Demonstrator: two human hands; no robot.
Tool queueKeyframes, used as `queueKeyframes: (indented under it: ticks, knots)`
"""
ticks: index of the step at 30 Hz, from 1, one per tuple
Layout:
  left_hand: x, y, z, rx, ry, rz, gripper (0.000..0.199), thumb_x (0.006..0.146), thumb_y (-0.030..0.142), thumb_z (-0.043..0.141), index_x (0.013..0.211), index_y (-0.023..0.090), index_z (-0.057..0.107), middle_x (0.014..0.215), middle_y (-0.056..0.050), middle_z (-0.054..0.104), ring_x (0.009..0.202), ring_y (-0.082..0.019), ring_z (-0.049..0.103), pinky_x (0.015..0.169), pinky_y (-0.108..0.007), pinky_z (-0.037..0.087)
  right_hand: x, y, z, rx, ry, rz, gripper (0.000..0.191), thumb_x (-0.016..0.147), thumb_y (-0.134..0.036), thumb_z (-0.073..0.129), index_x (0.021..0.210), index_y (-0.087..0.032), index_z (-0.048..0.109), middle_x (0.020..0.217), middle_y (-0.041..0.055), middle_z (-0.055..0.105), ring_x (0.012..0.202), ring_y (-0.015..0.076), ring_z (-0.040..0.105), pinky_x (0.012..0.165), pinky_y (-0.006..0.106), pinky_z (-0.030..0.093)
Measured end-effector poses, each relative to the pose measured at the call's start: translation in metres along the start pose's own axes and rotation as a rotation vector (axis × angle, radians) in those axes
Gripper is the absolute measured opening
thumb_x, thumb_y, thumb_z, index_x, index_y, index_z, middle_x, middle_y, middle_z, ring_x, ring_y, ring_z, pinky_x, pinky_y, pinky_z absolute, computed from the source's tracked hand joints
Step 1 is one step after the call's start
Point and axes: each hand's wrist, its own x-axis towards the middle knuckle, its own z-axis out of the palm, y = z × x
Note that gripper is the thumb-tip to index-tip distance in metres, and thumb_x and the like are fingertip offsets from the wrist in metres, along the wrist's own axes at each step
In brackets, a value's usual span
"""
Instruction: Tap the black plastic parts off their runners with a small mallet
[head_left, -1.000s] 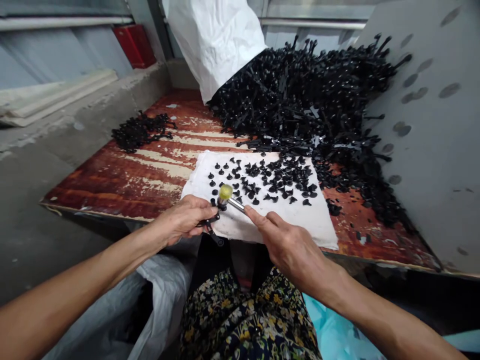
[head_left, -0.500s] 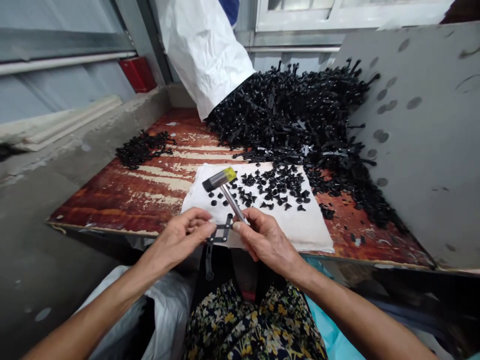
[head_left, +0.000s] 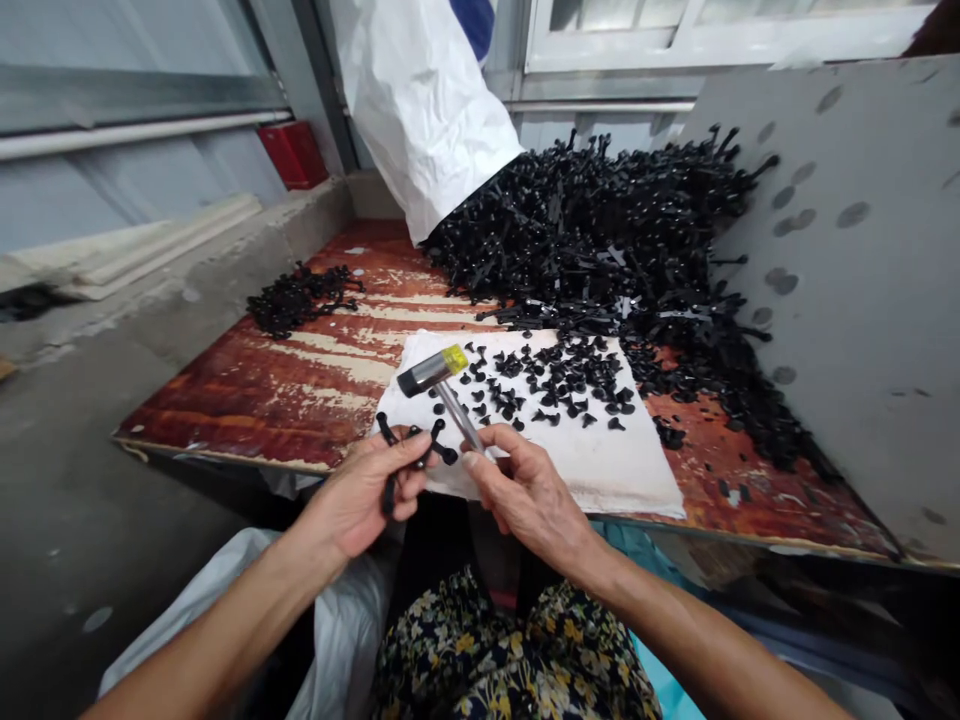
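Near the front edge of the white cloth (head_left: 592, 470), my left hand (head_left: 375, 485) pinches a black linkage (head_left: 439, 440) of crossed arms between thumb and fingers. My right hand (head_left: 529, 485) is closed round the handle of a small hammer (head_left: 426, 372), just right of the linkage and apart from it. The hammer's head is raised to the upper left, with one black face and one yellow face. Many small black pegs with round bases (head_left: 574, 372) lie scattered on the cloth beyond the hammer.
A large heap of black parts (head_left: 600, 220) covers the back right of the worn red table (head_left: 202, 400), beside a grey board (head_left: 847, 300). A white sack (head_left: 427, 110) hangs at the back. A smaller black pile (head_left: 292, 298) lies at the left.
The linkage has come up in my left hand, turned and folded into a crossed shape, and is now clear of my right hand. My right hand still holds the hammer.
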Motion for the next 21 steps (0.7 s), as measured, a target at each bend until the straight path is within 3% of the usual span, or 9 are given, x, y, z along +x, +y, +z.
queueKeyframes:
  ticks: [4,9,21]
  knots:
    - [0.019,0.017,-0.012,0.107,0.045,0.007,0.017,0.070,0.010,0.074,0.064,0.008,0.058,0.056,-0.002,0.062,0.032,-0.002,0.037,0.027,-0.011,0.024,-0.014,0.006,-0.021,-0.026,0.134,0.029,0.021,0.086,-0.041,0.053,0.090,-0.020,0.055,0.047,-0.0108,0.038,0.034,0.0059,0.034,0.034,0.018,0.024]
    - [0.034,0.029,-0.010,0.197,0.049,-0.008,0.017,0.077,0.005,0.065,0.063,0.008,0.058,0.054,-0.003,0.062,0.031,-0.002,0.037,0.027,-0.010,0.025,-0.028,0.019,-0.037,0.005,0.244,0.093,0.031,0.083,-0.048,0.056,0.094,-0.019,0.056,0.048,-0.0106,0.040,0.036,0.0071,0.037,0.036,0.018,0.030]
    - [0.043,0.030,-0.005,0.257,0.066,-0.008,0.019,0.073,0.007,0.071,0.063,0.011,0.055,0.057,-0.005,0.065,0.029,-0.001,0.036,0.026,-0.011,0.023,-0.026,0.024,-0.042,0.068,0.242,0.152,0.032,0.081,-0.047,0.058,0.094,-0.018,0.057,0.043,-0.0114,0.039,0.033,0.0064,0.035,0.033,0.017,0.028]
